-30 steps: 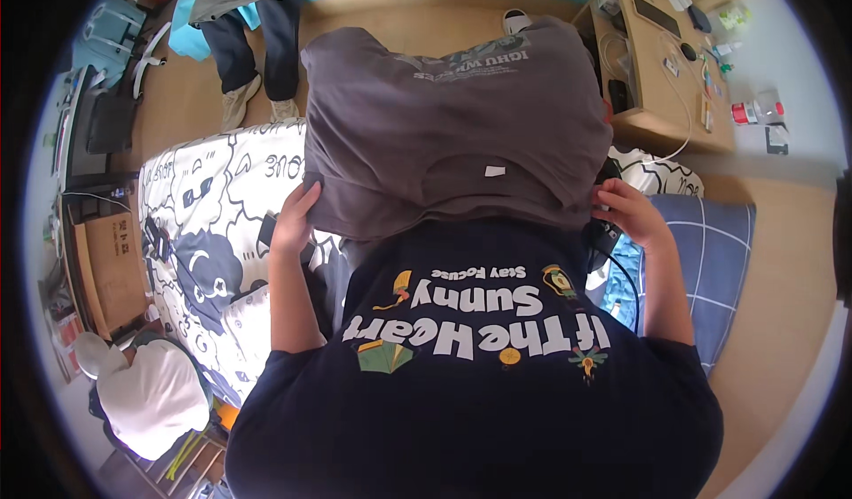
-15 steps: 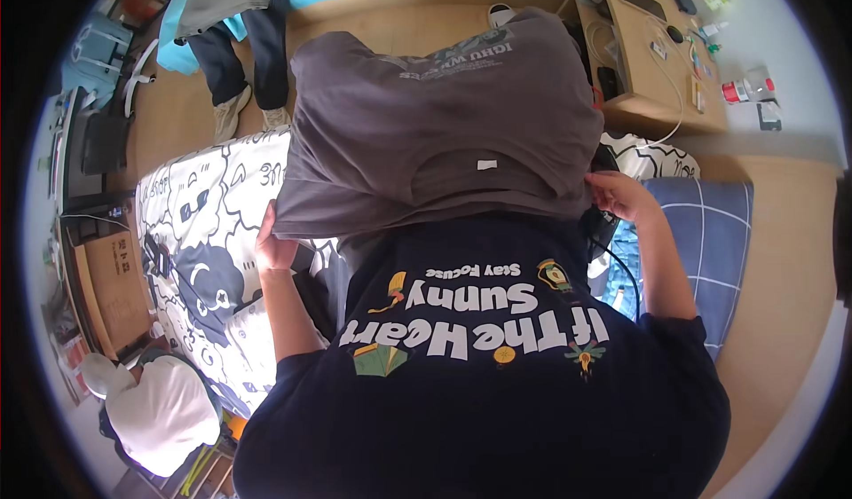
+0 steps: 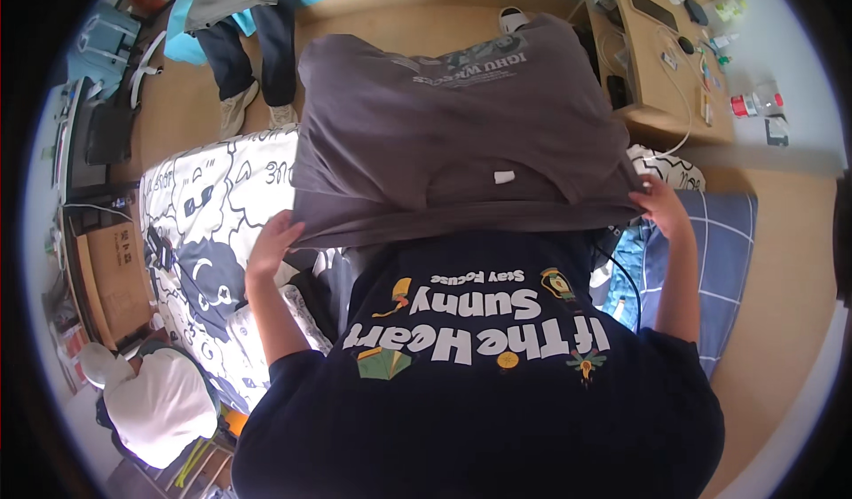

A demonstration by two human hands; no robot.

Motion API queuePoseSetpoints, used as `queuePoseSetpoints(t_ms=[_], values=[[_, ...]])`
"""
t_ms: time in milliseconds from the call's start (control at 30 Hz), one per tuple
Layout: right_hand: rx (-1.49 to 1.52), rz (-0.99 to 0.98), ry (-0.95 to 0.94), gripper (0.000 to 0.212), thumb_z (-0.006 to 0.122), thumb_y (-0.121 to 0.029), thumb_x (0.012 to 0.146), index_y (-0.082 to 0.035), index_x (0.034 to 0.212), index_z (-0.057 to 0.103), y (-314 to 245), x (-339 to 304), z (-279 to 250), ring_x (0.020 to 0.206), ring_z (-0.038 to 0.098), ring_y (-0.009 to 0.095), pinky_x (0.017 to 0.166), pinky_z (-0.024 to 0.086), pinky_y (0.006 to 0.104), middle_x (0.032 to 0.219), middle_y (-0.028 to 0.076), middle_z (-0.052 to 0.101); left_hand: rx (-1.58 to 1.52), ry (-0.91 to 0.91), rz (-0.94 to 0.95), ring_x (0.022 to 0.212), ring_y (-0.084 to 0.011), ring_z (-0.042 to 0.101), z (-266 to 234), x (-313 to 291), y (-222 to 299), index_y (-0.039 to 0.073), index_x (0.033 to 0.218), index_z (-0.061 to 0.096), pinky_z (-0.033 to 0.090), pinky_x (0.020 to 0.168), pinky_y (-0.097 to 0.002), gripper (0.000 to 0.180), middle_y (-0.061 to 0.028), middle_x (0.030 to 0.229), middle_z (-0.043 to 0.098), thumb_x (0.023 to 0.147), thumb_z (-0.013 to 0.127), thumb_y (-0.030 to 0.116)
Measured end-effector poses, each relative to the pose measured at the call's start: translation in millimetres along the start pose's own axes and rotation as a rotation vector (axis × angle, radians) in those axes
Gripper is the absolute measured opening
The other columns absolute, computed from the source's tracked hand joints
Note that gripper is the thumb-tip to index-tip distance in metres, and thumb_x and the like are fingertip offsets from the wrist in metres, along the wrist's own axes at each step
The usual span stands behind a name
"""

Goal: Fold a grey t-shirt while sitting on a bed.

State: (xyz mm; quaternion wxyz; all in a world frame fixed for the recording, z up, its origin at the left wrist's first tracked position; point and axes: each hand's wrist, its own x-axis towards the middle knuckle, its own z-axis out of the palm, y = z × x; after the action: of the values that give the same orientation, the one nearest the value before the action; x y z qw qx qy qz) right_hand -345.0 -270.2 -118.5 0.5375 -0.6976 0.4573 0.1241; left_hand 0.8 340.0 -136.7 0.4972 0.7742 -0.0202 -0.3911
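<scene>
A dark grey T-shirt (image 3: 373, 135) is spread out in front of my body, its collar area nearer to me and a pale print near its far edge. A small white tag (image 3: 504, 177) shows by the neckline. My left hand (image 3: 275, 243) pinches the near left corner of the cloth, thumb on top. At the near right corner, my right hand (image 3: 658, 204) is closed on the fabric too. Between them the near edge is stretched in layered folds. What lies beneath the shirt is hidden.
A bed with a black-and-white patterned cover (image 3: 240, 175) lies left of me, and a blue checked cloth (image 3: 710, 259) lies right. A wooden desk (image 3: 635, 73) with a phone and cables stands far right. Another person's legs (image 3: 226, 64) are at far left. A cardboard box (image 3: 115, 268) leans leftward.
My right hand has moved outward to the right with its corner of the shirt. The near edge is now wider and straighter. My left hand has shifted only slightly.
</scene>
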Motion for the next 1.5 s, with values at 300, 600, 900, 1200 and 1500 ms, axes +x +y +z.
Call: queuePoseSetpoints(t_ms=[300, 600, 900, 1200, 1500], values=[[-0.55, -0.734, 0.476, 0.038, 0.066, -0.014, 0.081, 0.001, 0.114, 0.056, -124, 27, 54, 0.106, 0.057, 0.035, 0.09, 0.046, 0.0397, 0.111, 0.019, 0.06, -0.605, -0.257, -0.329, 0.101, -0.0204, 0.061, 13, 119, 36, 0.002, 0.123, 0.056, 0.048, 0.085, -0.0337, 0.052, -0.012, 0.111, 0.064, 0.1, 0.034, 0.044], [-0.474, -1.233, -0.176, 0.035, 0.067, -0.016, 0.083, 0.0, 0.112, 0.058, -268, 78, 205, 0.107, 0.054, 0.037, 0.089, 0.045, 0.0404, 0.118, 0.019, 0.056, -1.164, 0.139, -0.221, 0.116, -0.0269, 0.055, 59, 142, 3, 0.002, 0.138, 0.039, 0.044, 0.101, -0.0418, 0.043, -0.0137, 0.127, 0.056, 0.098, 0.041, 0.019], [-0.233, -1.189, -0.258, 0.046, 0.048, -0.039, 0.095, 0.005, 0.093, 0.062, -300, 195, 281, 0.08, 0.061, 0.038, 0.076, 0.046, 0.0427, 0.087, 0.023, 0.065, -0.542, 0.95, 0.686, 0.113, -0.02, 0.053, 23, 42, 38, 0.006, 0.127, 0.055, 0.041, 0.1, -0.0309, 0.04, -0.0115, 0.126, 0.055, 0.09, 0.045, -0.005], [-0.415, -1.152, -0.187, 0.043, 0.053, -0.035, 0.094, 0.003, 0.073, 0.054, -310, 190, 288, 0.062, 0.055, 0.035, 0.061, 0.043, 0.0445, 0.066, 0.02, 0.056, 0.278, 0.77, 0.047, 0.105, -0.03, 0.057, 54, 102, 10, -0.001, 0.129, 0.05, 0.044, 0.092, -0.0359, 0.048, -0.0194, 0.124, 0.056, 0.088, 0.059, 0.022], [-0.327, -1.228, -0.072, 0.039, 0.054, -0.032, 0.095, 0.001, 0.075, 0.053, -329, 174, 267, 0.063, 0.052, 0.033, 0.061, 0.042, 0.0411, 0.068, 0.019, 0.054, 0.117, 0.36, 0.106, 0.078, -0.0109, 0.054, 32, 196, 164, 0.001, 0.101, 0.065, 0.042, 0.07, -0.0257, 0.042, -0.0052, 0.085, 0.062, 0.09, 0.06, 0.041]])
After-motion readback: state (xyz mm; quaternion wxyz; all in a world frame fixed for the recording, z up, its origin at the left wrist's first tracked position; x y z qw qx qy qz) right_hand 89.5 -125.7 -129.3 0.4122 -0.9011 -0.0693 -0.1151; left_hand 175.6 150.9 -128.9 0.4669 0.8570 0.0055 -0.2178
